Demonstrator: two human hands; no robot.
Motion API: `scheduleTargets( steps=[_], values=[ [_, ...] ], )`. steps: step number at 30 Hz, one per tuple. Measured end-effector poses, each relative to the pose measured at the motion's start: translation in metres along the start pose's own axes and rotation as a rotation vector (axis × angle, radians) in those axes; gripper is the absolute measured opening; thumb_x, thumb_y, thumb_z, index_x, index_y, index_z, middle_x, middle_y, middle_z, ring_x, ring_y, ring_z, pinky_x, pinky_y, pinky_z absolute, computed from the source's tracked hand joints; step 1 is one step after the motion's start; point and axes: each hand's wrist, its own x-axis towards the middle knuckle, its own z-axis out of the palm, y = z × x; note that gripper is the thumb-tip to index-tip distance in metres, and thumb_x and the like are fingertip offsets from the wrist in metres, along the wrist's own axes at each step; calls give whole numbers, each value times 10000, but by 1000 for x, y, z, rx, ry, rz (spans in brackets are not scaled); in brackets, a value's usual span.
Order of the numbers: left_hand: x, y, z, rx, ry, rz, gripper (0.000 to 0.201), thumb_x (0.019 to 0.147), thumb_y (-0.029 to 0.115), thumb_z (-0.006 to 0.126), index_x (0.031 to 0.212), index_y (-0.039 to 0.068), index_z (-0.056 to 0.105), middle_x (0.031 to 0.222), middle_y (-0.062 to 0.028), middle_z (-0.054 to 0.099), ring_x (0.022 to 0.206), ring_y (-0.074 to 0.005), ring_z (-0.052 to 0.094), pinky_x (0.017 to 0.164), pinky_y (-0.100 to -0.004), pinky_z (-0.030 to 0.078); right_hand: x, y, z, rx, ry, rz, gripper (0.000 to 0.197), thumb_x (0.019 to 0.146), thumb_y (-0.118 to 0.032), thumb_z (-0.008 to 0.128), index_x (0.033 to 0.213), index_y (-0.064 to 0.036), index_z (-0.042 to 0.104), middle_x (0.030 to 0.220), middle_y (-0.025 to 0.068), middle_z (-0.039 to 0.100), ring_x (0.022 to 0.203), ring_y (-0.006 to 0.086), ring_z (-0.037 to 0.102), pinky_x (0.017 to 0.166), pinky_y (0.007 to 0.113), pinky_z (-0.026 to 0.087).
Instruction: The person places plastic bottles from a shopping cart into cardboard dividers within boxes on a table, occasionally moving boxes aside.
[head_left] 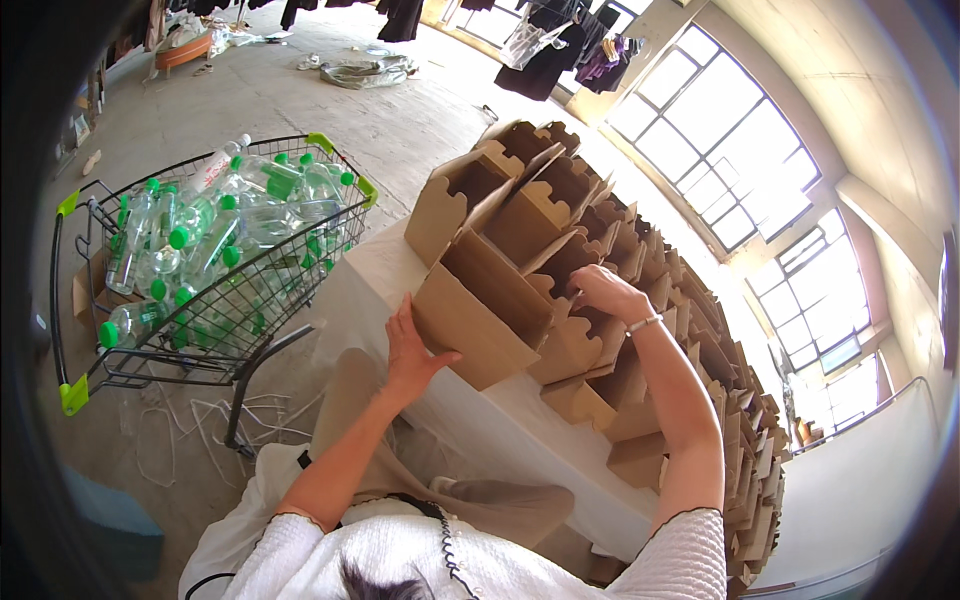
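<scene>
An open-topped brown cardboard box [478, 325] stands at the near left corner of a large group of similar boxes. My left hand [412, 358] rests against its left side, fingers stretched and thumb spread along the lower front. Farther right, my right hand [608, 293] reaches over a neighbouring cardboard box [570, 347] with notched, wavy-cut edges. Its fingers are bent and closed at the upper edge of that box, and the fingertips are partly hidden. Behind the near box, more open boxes [535, 215] with the same cut edges stand close together.
Left of me is a black wire shopping cart [215, 350] with green corners, filled with clear plastic bottles [215, 235] with green caps. The boxes stand on a white-covered surface [365, 285]. White wire hangers [185, 410] lie under the cart. Dark clothes [545, 65] hang near the windows.
</scene>
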Motion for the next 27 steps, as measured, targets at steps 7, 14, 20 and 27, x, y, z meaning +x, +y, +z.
scheduleTargets(
  steps=[7,14,20,27],
  values=[
    [6,-2,-1,15,25,22,1226,642,234,972,1555,-19,193,1466,-228,363,1313,-421,367,1124,-512,349,-16,-17,3,-7,166,-107,471,766,75,589,1207,-45,707,1156,159,664,1157,344,619,1013,412,506],
    [-1,-11,1,-76,13,-38,1158,637,232,975,1506,-28,255,1425,-223,394,1291,-398,412,1093,-466,401,55,-65,-88,158,432,-24,436,830,73,563,1229,-55,682,1307,155,661,1204,355,624,1094,412,470],
    [-1,-2,-8,-68,1,-52,1110,662,200,963,1503,-25,273,1405,-202,410,1310,-384,423,1103,-451,400,157,-100,-60,147,381,-204,397,842,-14,674,1237,-53,677,1167,164,695,1154,349,634,1023,440,487],
    [-2,-8,-6,-24,29,-6,1016,690,154,942,1474,-22,321,1364,-190,442,1286,-373,454,1086,-440,407,142,-75,-71,-39,-51,-96,227,860,-175,739,1028,-29,779,1006,175,726,1091,353,649,942,446,507]
  ],
)
